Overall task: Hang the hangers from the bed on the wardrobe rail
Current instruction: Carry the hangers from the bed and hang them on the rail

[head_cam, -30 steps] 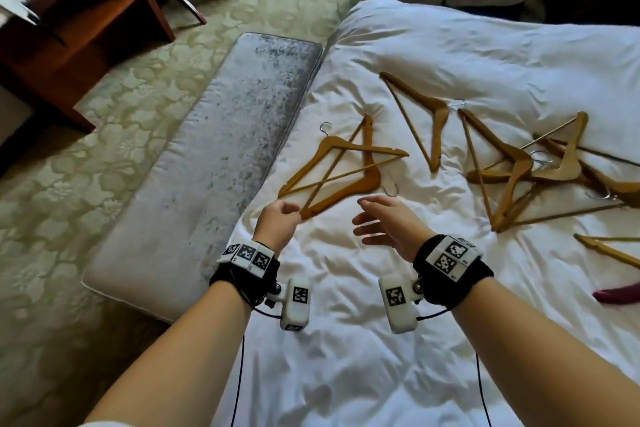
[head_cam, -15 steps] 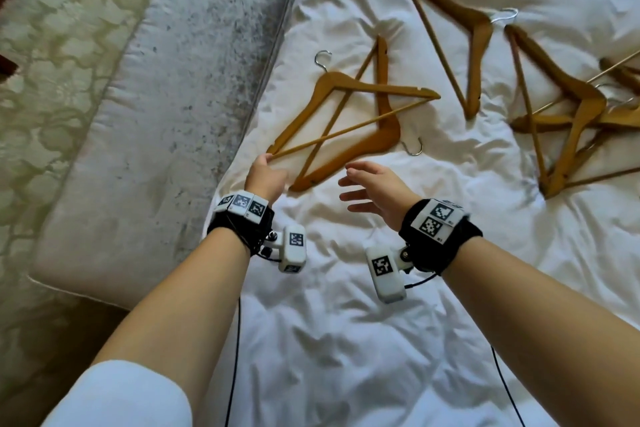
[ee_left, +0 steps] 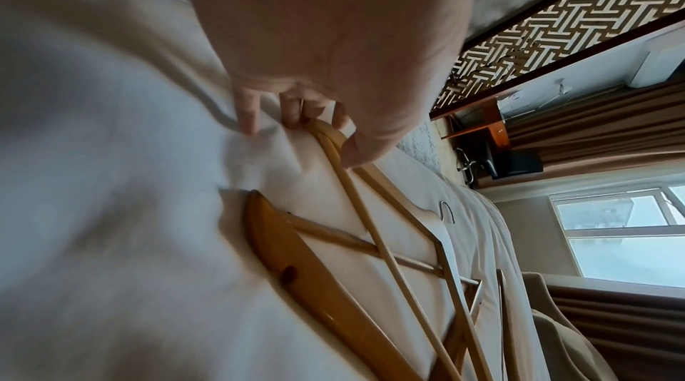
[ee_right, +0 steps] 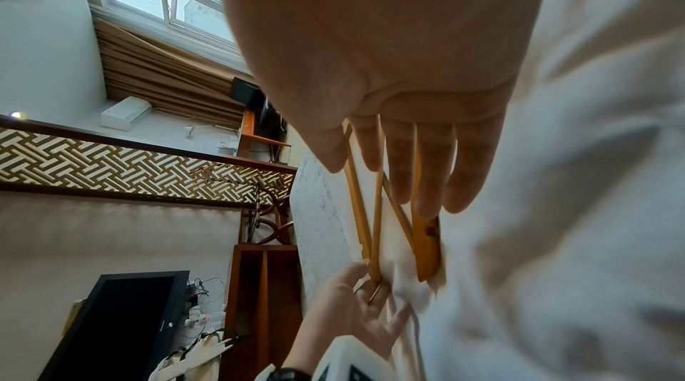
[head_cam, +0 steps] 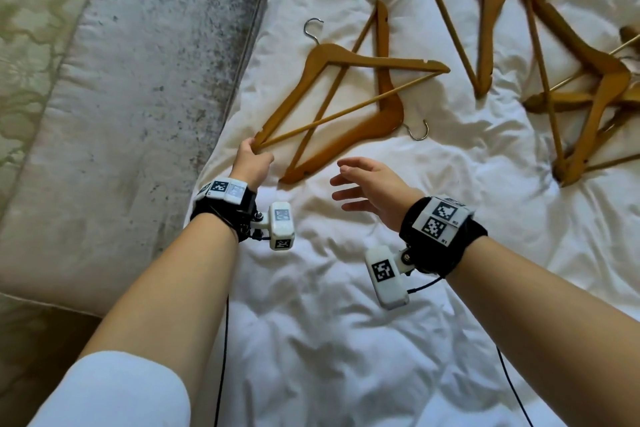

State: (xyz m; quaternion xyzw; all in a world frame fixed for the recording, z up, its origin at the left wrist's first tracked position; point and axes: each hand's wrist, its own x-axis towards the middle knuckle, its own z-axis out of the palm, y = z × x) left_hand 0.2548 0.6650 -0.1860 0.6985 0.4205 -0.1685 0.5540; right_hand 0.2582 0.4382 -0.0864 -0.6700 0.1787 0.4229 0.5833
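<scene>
On the bed (head_cam: 346, 288), left hand (head_cam: 251, 163) pinches a hanger (head_cam: 346, 61); right hand (head_cam: 372, 184) hovers.

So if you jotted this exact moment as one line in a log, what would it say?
left hand: pinches end of top hanger | right hand: open, holds nothing | crossed hanger beneath: on bed | rail: not in view

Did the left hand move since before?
Yes. The left hand went forward to the hanger's tip and now pinches it; before it hung short of the hangers.
</scene>
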